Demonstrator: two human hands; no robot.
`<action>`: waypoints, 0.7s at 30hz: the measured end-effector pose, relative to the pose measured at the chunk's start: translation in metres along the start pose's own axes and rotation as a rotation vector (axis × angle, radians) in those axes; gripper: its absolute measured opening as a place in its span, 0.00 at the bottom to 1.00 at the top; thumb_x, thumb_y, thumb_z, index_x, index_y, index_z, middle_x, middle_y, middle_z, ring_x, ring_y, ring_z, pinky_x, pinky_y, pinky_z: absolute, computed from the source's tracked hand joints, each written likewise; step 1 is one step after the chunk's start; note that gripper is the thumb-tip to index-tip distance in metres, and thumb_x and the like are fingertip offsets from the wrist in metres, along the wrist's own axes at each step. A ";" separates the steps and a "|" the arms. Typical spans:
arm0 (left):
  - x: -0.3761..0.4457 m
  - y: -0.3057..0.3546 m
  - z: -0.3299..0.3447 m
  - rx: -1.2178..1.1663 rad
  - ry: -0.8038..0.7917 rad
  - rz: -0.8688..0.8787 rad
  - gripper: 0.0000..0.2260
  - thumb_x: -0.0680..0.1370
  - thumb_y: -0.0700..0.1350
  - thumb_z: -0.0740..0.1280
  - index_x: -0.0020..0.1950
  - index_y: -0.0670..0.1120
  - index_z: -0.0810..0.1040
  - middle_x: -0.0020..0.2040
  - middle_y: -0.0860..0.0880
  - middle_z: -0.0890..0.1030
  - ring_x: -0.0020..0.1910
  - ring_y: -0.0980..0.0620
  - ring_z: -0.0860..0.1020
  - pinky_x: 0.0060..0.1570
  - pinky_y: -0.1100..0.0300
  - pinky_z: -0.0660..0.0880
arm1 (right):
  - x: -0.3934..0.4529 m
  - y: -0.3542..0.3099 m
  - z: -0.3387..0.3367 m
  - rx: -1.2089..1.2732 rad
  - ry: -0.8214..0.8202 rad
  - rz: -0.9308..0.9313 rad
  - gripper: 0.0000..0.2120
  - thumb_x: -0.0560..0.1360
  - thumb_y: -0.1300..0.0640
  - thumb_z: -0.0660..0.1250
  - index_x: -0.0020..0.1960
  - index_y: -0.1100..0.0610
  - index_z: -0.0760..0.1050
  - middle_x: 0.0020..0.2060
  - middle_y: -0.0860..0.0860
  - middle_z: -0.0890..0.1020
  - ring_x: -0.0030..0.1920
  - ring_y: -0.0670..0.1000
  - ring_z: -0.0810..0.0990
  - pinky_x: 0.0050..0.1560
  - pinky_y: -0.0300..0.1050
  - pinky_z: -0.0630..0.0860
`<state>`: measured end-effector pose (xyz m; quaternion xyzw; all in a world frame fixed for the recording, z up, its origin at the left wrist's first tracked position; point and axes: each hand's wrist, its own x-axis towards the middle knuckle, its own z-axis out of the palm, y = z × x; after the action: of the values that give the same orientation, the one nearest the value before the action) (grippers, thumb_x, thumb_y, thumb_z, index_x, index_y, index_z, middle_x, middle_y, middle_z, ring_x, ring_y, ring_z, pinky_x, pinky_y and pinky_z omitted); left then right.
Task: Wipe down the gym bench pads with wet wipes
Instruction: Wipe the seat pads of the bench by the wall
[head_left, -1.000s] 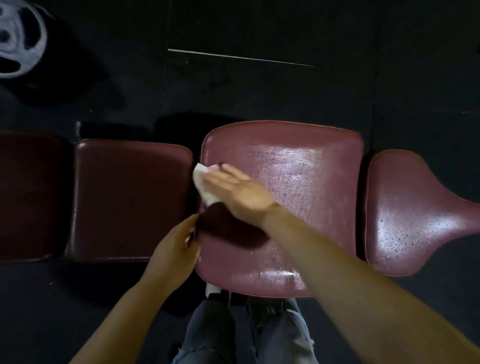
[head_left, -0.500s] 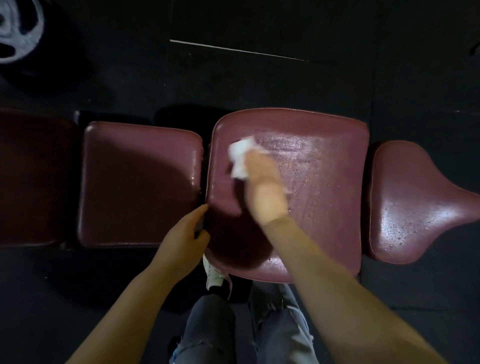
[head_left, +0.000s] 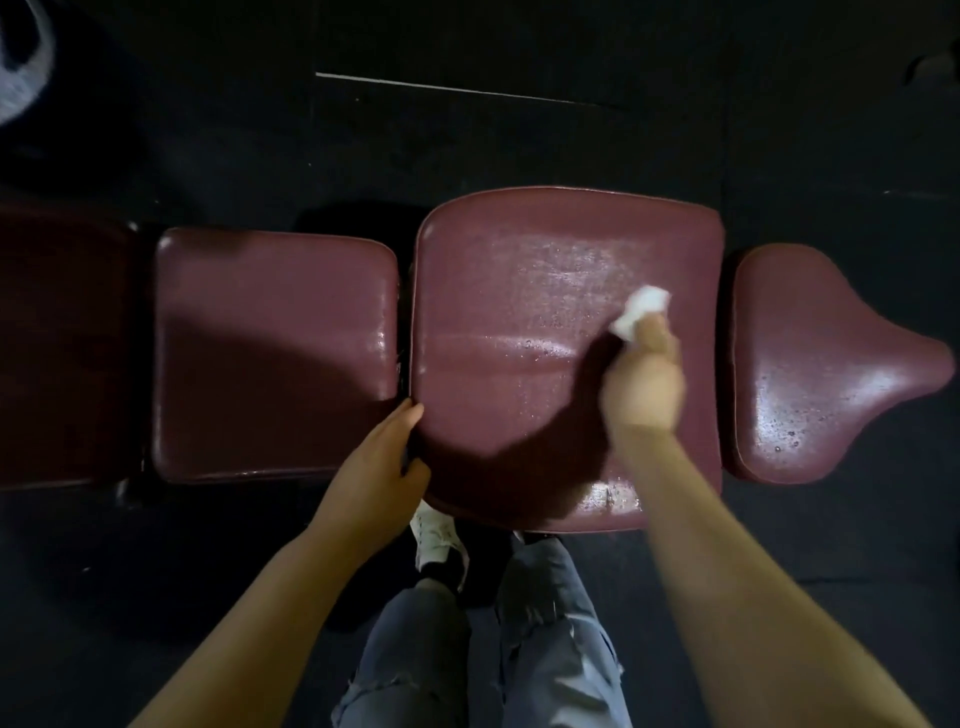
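Observation:
A maroon gym bench runs left to right below me. Its big middle pad (head_left: 519, 291) shines wet. My right hand (head_left: 644, 384), blurred by motion, presses a crumpled white wet wipe (head_left: 638, 310) onto the right part of that pad. My left hand (head_left: 382, 467) grips the pad's near left corner, at the gap beside the smaller left pad (head_left: 275, 353). A tapered seat pad (head_left: 821, 374) at the right carries water drops. Part of the middle pad lies under my arm's shadow.
A darker pad (head_left: 57, 353) continues at the far left. The floor (head_left: 519, 140) is black matting with a thin white line. A weight plate (head_left: 21, 67) lies blurred at the top left. My jeans (head_left: 498, 639) and a white shoe (head_left: 436, 535) are under the bench's near edge.
My right hand has swept the wipe from the middle pad's left edge across to its right side. My left hand has stayed on the near left corner.

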<state>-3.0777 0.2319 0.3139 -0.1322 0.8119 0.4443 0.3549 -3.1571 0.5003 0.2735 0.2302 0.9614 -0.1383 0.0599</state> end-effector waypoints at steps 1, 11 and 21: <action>0.000 0.000 0.000 -0.008 -0.007 -0.003 0.29 0.80 0.40 0.63 0.79 0.54 0.59 0.79 0.58 0.58 0.75 0.56 0.62 0.73 0.54 0.63 | -0.011 -0.029 0.009 0.045 -0.035 -0.199 0.18 0.77 0.60 0.59 0.66 0.57 0.71 0.62 0.55 0.75 0.61 0.54 0.74 0.56 0.43 0.71; -0.002 -0.002 0.004 0.021 0.013 0.014 0.30 0.79 0.38 0.63 0.79 0.52 0.59 0.79 0.58 0.57 0.76 0.56 0.60 0.71 0.59 0.61 | 0.023 0.090 -0.035 -0.113 -0.234 -0.186 0.22 0.76 0.73 0.58 0.70 0.64 0.71 0.70 0.60 0.71 0.70 0.59 0.69 0.74 0.45 0.61; 0.002 -0.015 0.015 -0.217 0.094 -0.045 0.34 0.75 0.30 0.60 0.77 0.55 0.64 0.76 0.55 0.67 0.73 0.56 0.67 0.73 0.48 0.65 | -0.063 -0.072 0.021 -0.173 -0.390 -0.916 0.24 0.78 0.62 0.49 0.72 0.58 0.68 0.70 0.53 0.72 0.70 0.52 0.70 0.74 0.39 0.51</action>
<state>-3.0639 0.2361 0.2980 -0.2087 0.7716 0.5149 0.3099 -3.1332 0.4062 0.2821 -0.2512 0.9426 -0.1105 0.1903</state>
